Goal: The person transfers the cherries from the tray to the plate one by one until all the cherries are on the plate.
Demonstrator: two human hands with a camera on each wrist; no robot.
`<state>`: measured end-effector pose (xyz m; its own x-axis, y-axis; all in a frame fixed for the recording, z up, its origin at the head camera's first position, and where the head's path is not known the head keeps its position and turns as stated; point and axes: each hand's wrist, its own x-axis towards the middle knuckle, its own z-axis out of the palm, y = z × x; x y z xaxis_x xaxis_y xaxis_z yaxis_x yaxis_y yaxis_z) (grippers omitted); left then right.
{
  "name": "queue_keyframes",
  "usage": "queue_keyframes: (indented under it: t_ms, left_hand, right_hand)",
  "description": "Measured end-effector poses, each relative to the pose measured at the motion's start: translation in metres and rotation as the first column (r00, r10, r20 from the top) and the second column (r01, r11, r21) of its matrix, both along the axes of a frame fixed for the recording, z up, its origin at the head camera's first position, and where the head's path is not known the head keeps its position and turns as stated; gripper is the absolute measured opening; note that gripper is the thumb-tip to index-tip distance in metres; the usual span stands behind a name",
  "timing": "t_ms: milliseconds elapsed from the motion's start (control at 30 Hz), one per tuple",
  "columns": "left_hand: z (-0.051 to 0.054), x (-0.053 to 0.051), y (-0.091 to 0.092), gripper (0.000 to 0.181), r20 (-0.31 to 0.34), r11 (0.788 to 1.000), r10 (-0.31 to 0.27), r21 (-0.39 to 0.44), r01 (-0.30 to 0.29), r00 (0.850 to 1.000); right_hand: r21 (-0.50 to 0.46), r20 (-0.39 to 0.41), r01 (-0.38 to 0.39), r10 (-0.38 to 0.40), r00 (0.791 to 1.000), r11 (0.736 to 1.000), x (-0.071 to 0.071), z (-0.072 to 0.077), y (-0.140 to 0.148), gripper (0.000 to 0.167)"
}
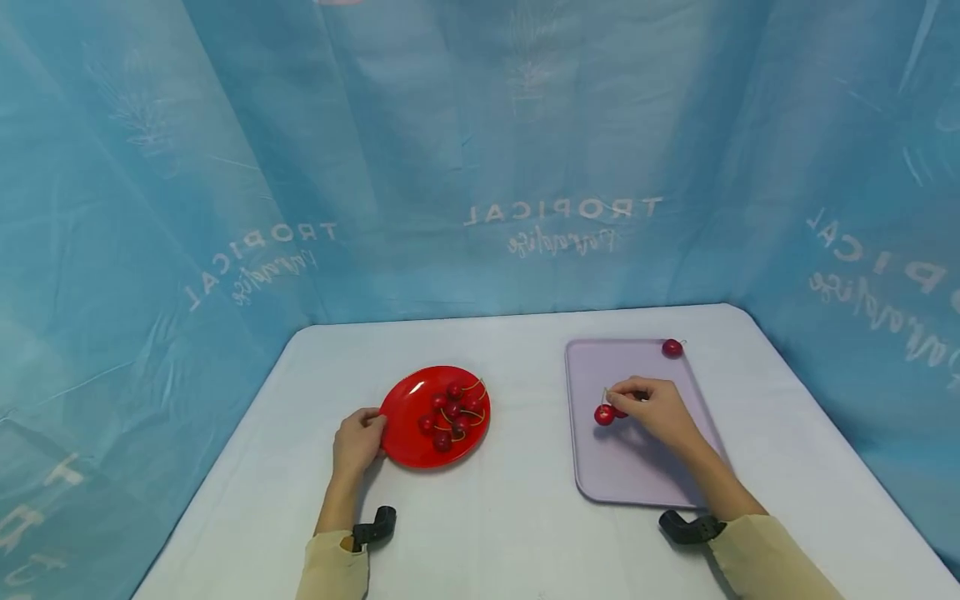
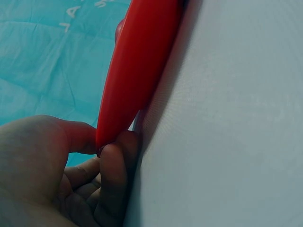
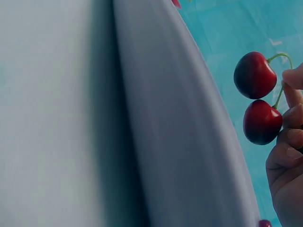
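My left hand (image 1: pixel 357 444) pinches the left rim of a red plate (image 1: pixel 405 442), thumb on top and fingers beneath, as the left wrist view shows. Several dark red cherries (image 1: pixel 442 442) with green stems lie on that plate. Over the lavender tray (image 1: pixel 611 475), my right hand (image 1: pixel 654 408) pinches two cherries by their stems. In the right wrist view both cherries (image 3: pixel 255 75) hang from thumb and fingertip, one close against the other. Another cherry (image 1: pixel 672 348) sits at the tray's far right corner.
A white-covered table (image 1: pixel 517 517) carries the plate on the left and the tray on the right. Blue printed curtains (image 1: pixel 420 167) stand along its back and sides. Black wrist mounts (image 1: pixel 378 525) sit at both sleeves.
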<state>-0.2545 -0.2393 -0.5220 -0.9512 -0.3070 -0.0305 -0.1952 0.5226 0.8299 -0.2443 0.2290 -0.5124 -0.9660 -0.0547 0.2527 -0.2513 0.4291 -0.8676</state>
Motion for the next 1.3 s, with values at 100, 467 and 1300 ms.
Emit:
queue_keyframes:
  t_ms: [100,467,1300]
  left_hand:
    - [0.001,0.005,-0.005,0.037,0.005,1.000,0.001,0.008,-0.001,1.000]
    - [-0.001,0.002,-0.009,0.036,0.002,1.000,0.013,0.007,-0.013,1.000]
    - [0.000,0.003,-0.008,0.035,-0.010,1.000,0.021,0.014,-0.021,1.000]
  right_hand:
    - [-0.027,0.027,-0.004,0.005,1.000,1.000,-0.005,-0.001,-0.012,0.024]
    - [-0.072,0.052,-0.050,0.053,0.997,0.996,-0.014,0.005,-0.041,0.025]
    - [-0.146,0.045,-0.175,0.183,0.982,0.974,-0.024,0.004,-0.103,0.014]
